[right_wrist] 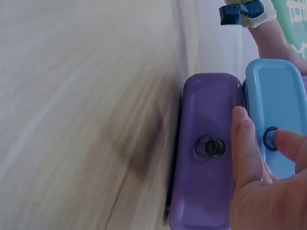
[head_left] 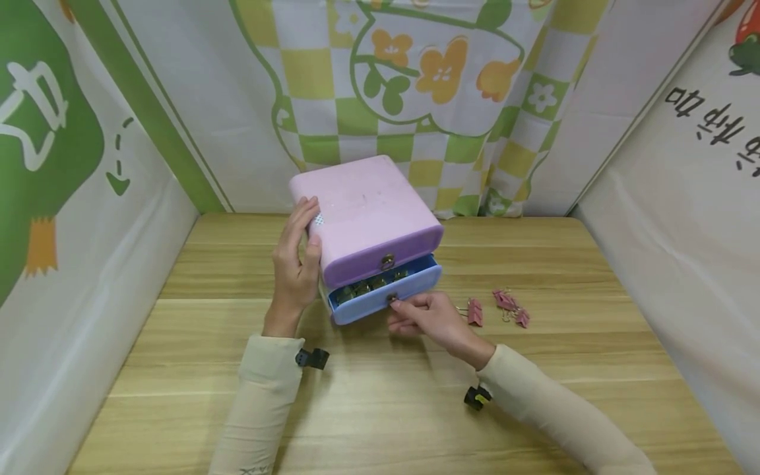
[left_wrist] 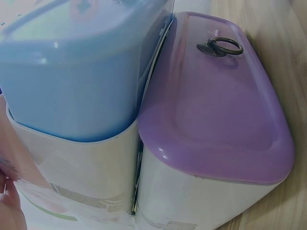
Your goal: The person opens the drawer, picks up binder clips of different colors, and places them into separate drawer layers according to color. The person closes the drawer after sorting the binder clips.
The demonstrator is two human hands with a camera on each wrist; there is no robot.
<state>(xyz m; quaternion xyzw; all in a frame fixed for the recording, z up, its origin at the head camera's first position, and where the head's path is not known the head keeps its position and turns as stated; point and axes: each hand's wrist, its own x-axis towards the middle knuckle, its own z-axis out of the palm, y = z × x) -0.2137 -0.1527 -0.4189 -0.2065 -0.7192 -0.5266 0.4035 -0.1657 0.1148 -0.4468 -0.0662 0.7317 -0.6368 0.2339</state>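
A pink-topped drawer box [head_left: 368, 204] stands on the table. Its blue drawer [head_left: 410, 282] is pulled partway out, below a purple drawer front [head_left: 380, 257]. Several small dark, shiny things [head_left: 363, 287] lie inside the blue drawer. My left hand [head_left: 297, 264] rests against the box's left side, fingertips on the top edge. My right hand [head_left: 436, 320] pinches the metal ring pull [right_wrist: 269, 139] on the blue drawer. In the right wrist view, its other fingers [right_wrist: 243, 139] stretch across a lower purple drawer [right_wrist: 204, 187], which has its own ring.
Several pink binder clips [head_left: 475, 312] lie on the wooden table [head_left: 368, 402] to the right of my right hand. Behind the box hangs a patterned curtain [head_left: 356, 125]. Printed cloth walls [head_left: 671, 218] stand at both sides.
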